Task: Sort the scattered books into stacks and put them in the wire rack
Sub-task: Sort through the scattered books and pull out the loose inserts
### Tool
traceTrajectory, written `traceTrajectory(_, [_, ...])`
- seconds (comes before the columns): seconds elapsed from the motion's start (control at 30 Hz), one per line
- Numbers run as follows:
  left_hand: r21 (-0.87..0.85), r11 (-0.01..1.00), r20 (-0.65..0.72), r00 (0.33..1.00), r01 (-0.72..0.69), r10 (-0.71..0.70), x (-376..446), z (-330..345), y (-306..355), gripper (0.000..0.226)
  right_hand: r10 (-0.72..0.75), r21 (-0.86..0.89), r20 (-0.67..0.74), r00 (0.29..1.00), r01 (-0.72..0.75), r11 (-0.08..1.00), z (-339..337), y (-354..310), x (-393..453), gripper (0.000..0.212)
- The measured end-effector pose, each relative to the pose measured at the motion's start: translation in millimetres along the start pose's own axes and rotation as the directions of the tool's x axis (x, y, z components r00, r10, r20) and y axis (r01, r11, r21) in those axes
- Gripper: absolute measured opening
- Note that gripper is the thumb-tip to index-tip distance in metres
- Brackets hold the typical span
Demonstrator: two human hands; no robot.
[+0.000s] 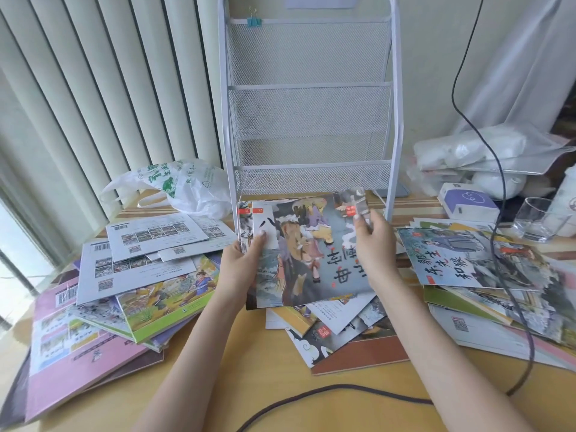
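Several thin picture books are gathered in a small stack [308, 251] that the person holds above the table [255, 378], just in front of the wire rack [308, 98], which stands at twelve o'clock with all its mesh pockets holding nothing. The left hand [241, 260] grasps the stack's left edge, thumb on the cover and fingers curled under; the right hand [374, 244] pinches the far right corner with thumb and fingertips. At nine o'clock lies a loose pile of books [124, 275], many with the back cover up, and at three o'clock lies another pile [486, 275], with more books [336, 328] directly under the held stack. I think the main danger is slipping: the covers look glossy and the books in the stack are not aligned, so a lower one can slide out if the grip relaxes. A drinking glass [536, 219] stands near two o'clock beside the right pile, and a dark cable [486, 157] runs over that pile; a wide movement of the right arm could knock the glass or catch the cable.
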State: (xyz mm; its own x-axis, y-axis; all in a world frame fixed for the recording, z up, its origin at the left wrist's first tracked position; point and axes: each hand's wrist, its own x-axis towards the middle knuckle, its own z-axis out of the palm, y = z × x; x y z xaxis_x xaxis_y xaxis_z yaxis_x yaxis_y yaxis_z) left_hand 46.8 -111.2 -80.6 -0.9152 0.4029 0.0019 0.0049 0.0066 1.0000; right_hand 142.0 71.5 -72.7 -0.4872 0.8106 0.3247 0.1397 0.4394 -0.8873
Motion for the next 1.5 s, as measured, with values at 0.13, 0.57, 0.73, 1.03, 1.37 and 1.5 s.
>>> traceTrajectory(0.13, [0.018,1.000,-0.031,0.999,-0.010,0.010,-0.1,-3.9,2.4,0.039,-0.281,-0.333,-0.260,0.924,0.188,0.924,-9.5,-16.9,7.8,0.022])
traceTrajectory(0.57, [-0.025,0.999,0.197,0.980,-0.022,0.026,-0.5,-2.9,4.6,0.031,-0.502,-0.191,0.858,0.111,0.975,-0.111,37.6,-83.8,-46.4,0.024])
traceTrajectory(0.73, [-0.001,0.989,0.234,0.962,0.147,-0.143,6.5,-16.7,-5.3,0.035,-0.515,-0.071,0.856,0.043,0.997,-0.034,54.3,-60.9,-52.8,0.030])
traceTrajectory(1.03, [-0.206,0.976,0.116,0.988,-0.073,0.098,-0.7,-13.9,10.0,0.004,-0.755,-0.251,0.114,0.646,0.754,0.607,37.5,-17.6,-38.2,0.042])
traceTrajectory(1.37, [-0.078,0.975,0.226,0.949,-0.208,0.221,-11.5,-7.6,7.7,0.027,-0.195,0.379,0.531,0.824,-0.026,0.925,-1.1,-16.3,-13.7,0.081])
traceTrajectory(1.5, [-0.048,0.979,0.003,0.980,-0.197,0.197,-8.9,-3.0,4.1,0.012,-0.151,0.307,0.627,0.764,-0.064,0.950,-1.9,-2.5,-19.1,0.109])
